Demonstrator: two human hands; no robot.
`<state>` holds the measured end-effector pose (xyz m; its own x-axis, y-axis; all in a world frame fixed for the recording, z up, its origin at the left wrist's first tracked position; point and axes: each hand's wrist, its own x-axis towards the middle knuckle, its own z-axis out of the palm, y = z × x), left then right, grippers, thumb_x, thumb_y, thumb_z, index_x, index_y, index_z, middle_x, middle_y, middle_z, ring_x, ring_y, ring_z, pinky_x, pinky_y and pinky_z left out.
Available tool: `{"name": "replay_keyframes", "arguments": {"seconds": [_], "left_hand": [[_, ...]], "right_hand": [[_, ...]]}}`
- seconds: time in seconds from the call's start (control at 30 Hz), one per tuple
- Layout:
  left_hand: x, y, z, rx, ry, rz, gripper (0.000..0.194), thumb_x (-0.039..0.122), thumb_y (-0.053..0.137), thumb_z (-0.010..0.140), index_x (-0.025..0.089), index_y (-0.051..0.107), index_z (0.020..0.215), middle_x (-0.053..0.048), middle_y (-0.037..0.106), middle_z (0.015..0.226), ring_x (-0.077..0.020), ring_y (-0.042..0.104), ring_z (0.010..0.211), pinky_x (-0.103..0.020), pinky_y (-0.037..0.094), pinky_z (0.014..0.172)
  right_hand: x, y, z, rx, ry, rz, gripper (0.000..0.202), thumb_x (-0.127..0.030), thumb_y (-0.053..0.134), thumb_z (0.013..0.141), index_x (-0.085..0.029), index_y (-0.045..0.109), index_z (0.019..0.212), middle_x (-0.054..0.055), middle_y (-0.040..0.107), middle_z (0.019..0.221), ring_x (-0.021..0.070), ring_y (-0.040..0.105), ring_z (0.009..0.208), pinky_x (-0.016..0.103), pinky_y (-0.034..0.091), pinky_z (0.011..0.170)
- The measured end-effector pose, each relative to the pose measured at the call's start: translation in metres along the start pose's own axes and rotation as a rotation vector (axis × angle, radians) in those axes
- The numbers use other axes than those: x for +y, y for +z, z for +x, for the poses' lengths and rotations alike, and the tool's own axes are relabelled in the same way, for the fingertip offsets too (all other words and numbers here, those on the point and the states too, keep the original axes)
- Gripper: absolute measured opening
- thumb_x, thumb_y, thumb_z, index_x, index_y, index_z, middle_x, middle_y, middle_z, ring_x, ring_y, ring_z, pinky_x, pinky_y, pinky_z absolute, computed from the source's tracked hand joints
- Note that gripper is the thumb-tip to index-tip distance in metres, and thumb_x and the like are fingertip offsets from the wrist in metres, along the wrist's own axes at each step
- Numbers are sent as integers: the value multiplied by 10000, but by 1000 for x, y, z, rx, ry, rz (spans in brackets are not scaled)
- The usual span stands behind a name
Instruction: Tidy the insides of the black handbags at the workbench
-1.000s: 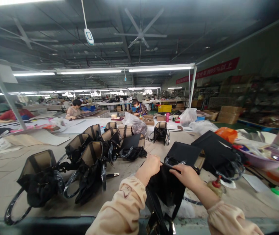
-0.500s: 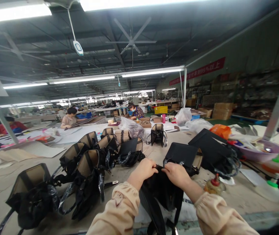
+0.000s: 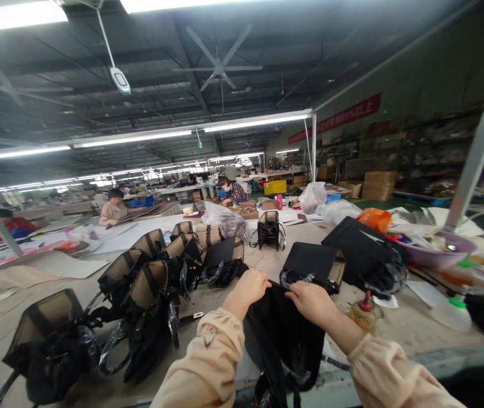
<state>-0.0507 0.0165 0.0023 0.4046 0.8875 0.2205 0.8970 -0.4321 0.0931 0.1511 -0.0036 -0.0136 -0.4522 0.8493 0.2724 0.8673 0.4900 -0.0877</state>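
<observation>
Both hands grip the top edge of a black bag (image 3: 284, 334) near the table's front edge. My left hand (image 3: 250, 289) is closed on the rim's left part, its fingertips pinching the fabric. A short way to the right, my right hand (image 3: 310, 303) pinches the same rim. The bag hangs below my hands, and its straps dangle at the bottom. Just beyond my right hand lies another black bag (image 3: 312, 263) with plastic-wrapped handles. A metal zipper pull on a black strip (image 3: 198, 315) lies left of my left sleeve.
Several black bags with tan linings, one being a near-left bag (image 3: 50, 340), stand on the table's left. A glue jar with a red top (image 3: 366, 310), a green-capped bottle (image 3: 457, 311) and a purple basin (image 3: 437, 252) are at right. Co-workers sit farther back.
My hands have moved slightly apart along the rim, and the bag's top is spread wider. The camera view has shifted a little to the right.
</observation>
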Motion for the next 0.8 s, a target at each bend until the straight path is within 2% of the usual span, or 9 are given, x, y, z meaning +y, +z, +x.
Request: {"name": "replay_keyframes", "arguments": {"seconds": [0.23,0.6,0.8], "left_hand": [[15,-2,9,5,34,-1,251,304,532,888,134,706,829,-121,707,870,-233,660,866,-306,480,782],[16,0,9,8,-8,2,259,285,504,896,129,705,849,-128,701,894,-236,661,877,-320,490,807],[15,2,8,13,-31,-14,248,275,496,892,139,701,864,-123,699,908,-224,659,897,-312,492,825]], "right_hand": [[10,-4,-9,-21,58,9,311,-364,422,933,-197,647,800,61,691,876,182,637,848,262,423,734],[7,-4,-7,-45,69,-6,315,-382,441,921,-202,659,781,54,704,857,205,652,842,284,429,723],[0,-7,7,-72,71,-26,338,-410,444,915,-209,691,801,72,719,862,220,664,851,293,439,719]]}}
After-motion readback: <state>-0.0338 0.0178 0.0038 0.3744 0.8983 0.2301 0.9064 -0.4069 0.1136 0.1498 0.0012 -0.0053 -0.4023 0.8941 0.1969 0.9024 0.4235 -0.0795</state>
